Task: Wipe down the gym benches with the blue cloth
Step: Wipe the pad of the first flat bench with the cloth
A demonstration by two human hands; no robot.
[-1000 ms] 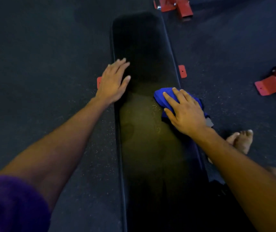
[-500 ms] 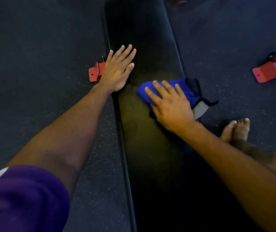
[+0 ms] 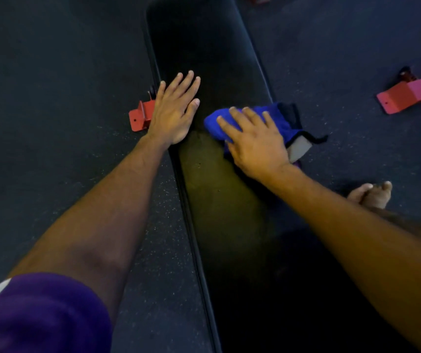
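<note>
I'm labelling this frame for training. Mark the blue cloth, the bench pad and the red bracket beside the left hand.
blue cloth (image 3: pixel 279 118): head view, exposed fold.
bench pad (image 3: pixel 204 42): head view, bare top.
red bracket (image 3: pixel 140 119): head view, flat foot.

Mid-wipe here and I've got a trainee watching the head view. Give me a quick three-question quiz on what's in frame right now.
1. True or false: the left hand grips the blue cloth.
2. Multiple choice: where does the cloth lie? A) on the floor beside the bench B) on the black bench pad, its right end hanging over the pad's edge C) draped on the red bracket
3. Fill in: the right hand presses the cloth with its fingers ____ (spread flat / curled in a fist).

Key: 1 false, the left hand rests flat on the pad; 2 B; 3 spread flat.
</note>
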